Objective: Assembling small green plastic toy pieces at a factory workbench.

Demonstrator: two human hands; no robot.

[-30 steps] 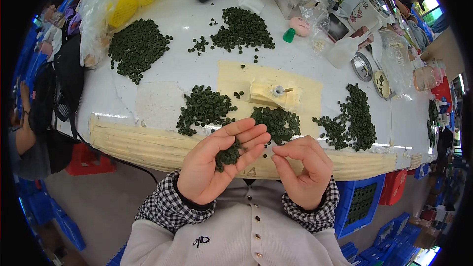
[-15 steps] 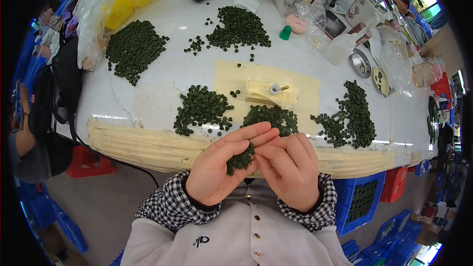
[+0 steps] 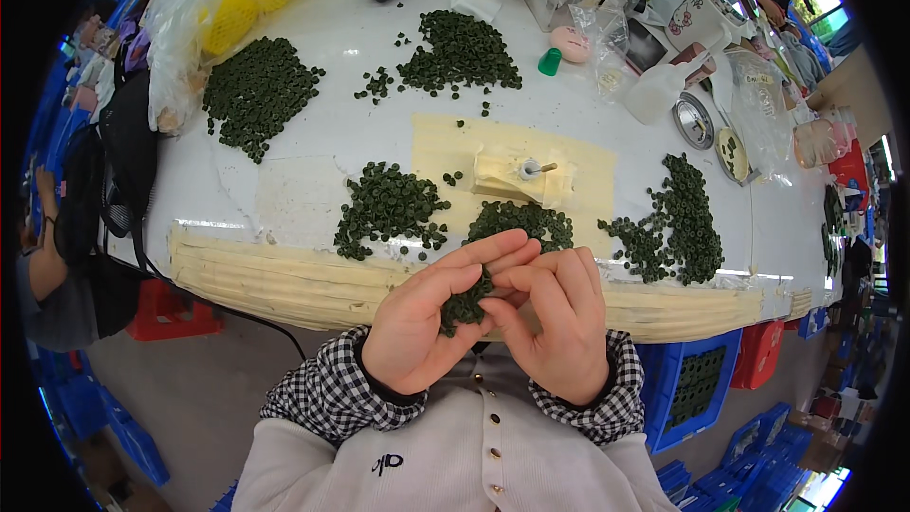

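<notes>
Over the table's near edge, my left hand (image 3: 406,330) is cupped round a heap of small dark green round parts (image 3: 464,305). My right hand (image 3: 561,327) meets it from the right, its fingers bent and its thumb and fingertips at the heap's edge. Whatever sits between those fingertips is too small or hidden to make out. Just beyond both hands lies a pile of the same parts (image 3: 521,220). Behind that pile stands a cream tape-wrapped block (image 3: 498,173) with a thin metal pin (image 3: 542,170) sticking out to the right.
More green piles lie at left (image 3: 389,209), far left (image 3: 261,95), far middle (image 3: 460,52) and right (image 3: 687,223). Plastic bags, a round tin (image 3: 732,154) and a green cap (image 3: 550,62) crowd the far right. A blue crate (image 3: 668,398) stands below the table edge.
My right hand has shifted slightly left and its thumb now presses closer to the heap in my left palm. My left hand stays almost still.
</notes>
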